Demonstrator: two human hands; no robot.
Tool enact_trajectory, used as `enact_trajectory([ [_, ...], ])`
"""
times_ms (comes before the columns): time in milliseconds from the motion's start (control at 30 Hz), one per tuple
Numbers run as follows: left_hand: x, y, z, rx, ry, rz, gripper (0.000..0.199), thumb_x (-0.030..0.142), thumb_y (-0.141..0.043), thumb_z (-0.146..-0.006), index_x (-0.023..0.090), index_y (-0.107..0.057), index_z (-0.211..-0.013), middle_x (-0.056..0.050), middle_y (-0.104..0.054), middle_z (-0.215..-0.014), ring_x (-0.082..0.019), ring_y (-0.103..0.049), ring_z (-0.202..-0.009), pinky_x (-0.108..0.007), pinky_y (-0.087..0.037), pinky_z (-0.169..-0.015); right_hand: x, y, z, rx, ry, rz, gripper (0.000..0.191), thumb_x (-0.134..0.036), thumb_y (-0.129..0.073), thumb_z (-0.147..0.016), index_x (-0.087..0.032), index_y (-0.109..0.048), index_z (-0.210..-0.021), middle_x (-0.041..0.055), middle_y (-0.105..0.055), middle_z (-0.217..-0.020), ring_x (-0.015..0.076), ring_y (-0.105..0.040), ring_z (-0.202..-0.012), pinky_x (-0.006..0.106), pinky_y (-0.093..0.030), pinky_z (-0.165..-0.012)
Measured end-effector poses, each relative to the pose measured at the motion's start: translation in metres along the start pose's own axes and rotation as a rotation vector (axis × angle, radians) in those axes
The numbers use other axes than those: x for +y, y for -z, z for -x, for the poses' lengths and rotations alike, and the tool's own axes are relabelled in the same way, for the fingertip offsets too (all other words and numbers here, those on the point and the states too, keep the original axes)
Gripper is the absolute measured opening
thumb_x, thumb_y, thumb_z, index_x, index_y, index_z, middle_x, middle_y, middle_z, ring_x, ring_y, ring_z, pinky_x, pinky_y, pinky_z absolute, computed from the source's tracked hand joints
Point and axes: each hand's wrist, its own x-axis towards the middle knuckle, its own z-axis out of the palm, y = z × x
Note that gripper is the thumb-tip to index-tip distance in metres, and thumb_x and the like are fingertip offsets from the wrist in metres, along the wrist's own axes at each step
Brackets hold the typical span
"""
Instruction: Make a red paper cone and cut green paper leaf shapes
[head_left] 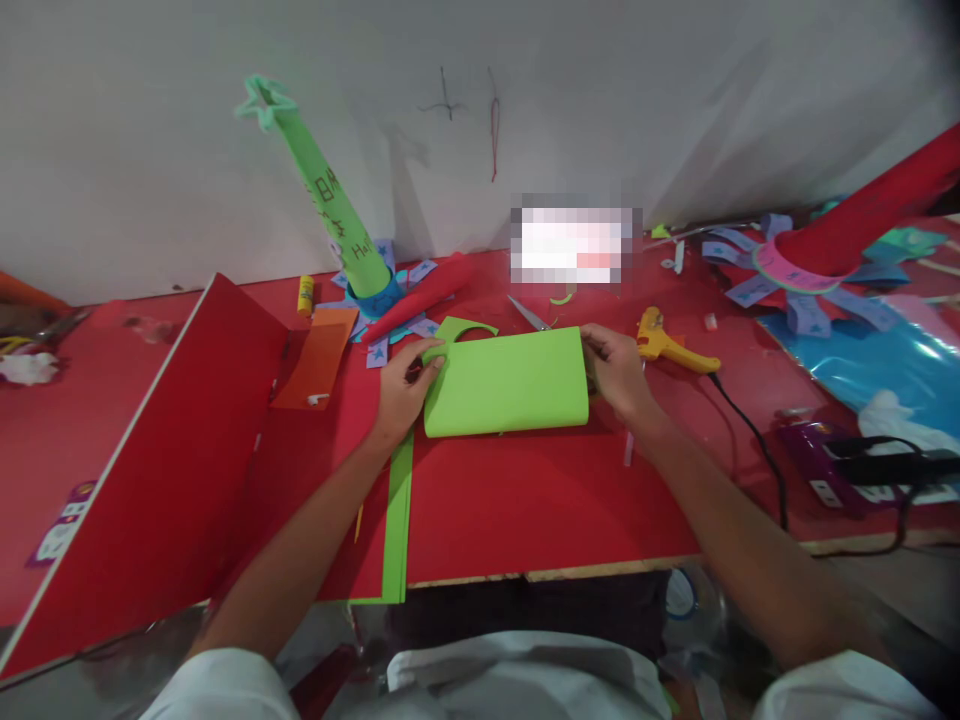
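A bright green sheet of paper (pixel 510 385), bent over with a rounded near edge, is held just over the red table. At its left end my left hand (pixel 407 392) is closed, thumb on the paper. The right end is in my right hand (pixel 619 372), some of whose fingers are hidden behind the sheet. A green paper piece with a curved cut-out (pixel 459 328) lies just beyond the left end. Beyond the sheet, scissors (pixel 530 313) show partly. Long green paper strips (pixel 399 520) lie under my left forearm.
A red upright board (pixel 150 480) stands at left. Behind are a decorated green paper tube (pixel 337 220) and a yellow glue stick (pixel 305 295). A yellow glue gun (pixel 675 347) with a black cord lies right, near a red paper tube (pixel 870 215) and a purple tissue pack (pixel 825 460).
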Motion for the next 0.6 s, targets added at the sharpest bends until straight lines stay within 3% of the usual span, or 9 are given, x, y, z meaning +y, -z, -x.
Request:
enact_trajectory([
  [133, 0.005, 0.0, 0.0, -0.015, -0.01, -0.057, 0.041, 0.058, -0.067, -0.097, 0.021, -0.079, -0.114, -0.007, -0.08, -0.109, -0.017, -0.068, -0.084, -0.028, -0.053, -0.07, 0.001, -0.001, 0.003, 0.045, -0.005, 0.016, 0.047, -0.069, -0.059, -0.099, -0.026, -0.077, -0.09, 0.0053, -0.077, -0.087, 0.0241, -0.072, -0.084, 0.037, -0.056, -0.075],
  [267, 0.007, 0.001, 0.001, -0.006, -0.022, -0.083, 0.038, 0.054, -0.067, -0.098, 0.021, -0.079, -0.113, -0.008, -0.08, -0.109, -0.016, -0.066, -0.08, -0.027, -0.051, -0.066, -0.003, -0.002, 0.007, -0.01, -0.076, -0.13, 0.057, -0.075, -0.037, -0.105, -0.032, -0.072, -0.117, 0.0049, -0.074, -0.085, 0.0236, -0.072, -0.077, 0.036, -0.055, -0.066],
  [433, 0.005, 0.001, 0.001, 0.006, -0.038, -0.1, 0.033, 0.048, -0.067, -0.099, 0.021, -0.079, -0.113, -0.008, -0.08, -0.111, -0.017, -0.069, -0.087, -0.028, -0.053, -0.073, -0.004, -0.003, 0.006, -0.081, -0.03, -0.022, 0.045, -0.067, -0.066, -0.096, -0.032, -0.067, -0.124, -0.0006, -0.061, -0.071, 0.0196, -0.059, -0.062, 0.034, -0.046, -0.057],
  [600, 0.005, 0.002, 0.0, 0.009, -0.06, -0.101, 0.03, 0.044, -0.067, -0.099, 0.021, -0.079, -0.114, -0.007, -0.08, -0.109, -0.017, -0.069, -0.088, -0.029, -0.052, -0.075, 0.005, -0.004, 0.002, -0.084, 0.051, 0.066, 0.039, -0.055, -0.073, -0.093, -0.029, -0.067, -0.122, -0.0005, -0.059, -0.076, 0.0194, -0.06, -0.067, 0.034, -0.046, -0.06],
])
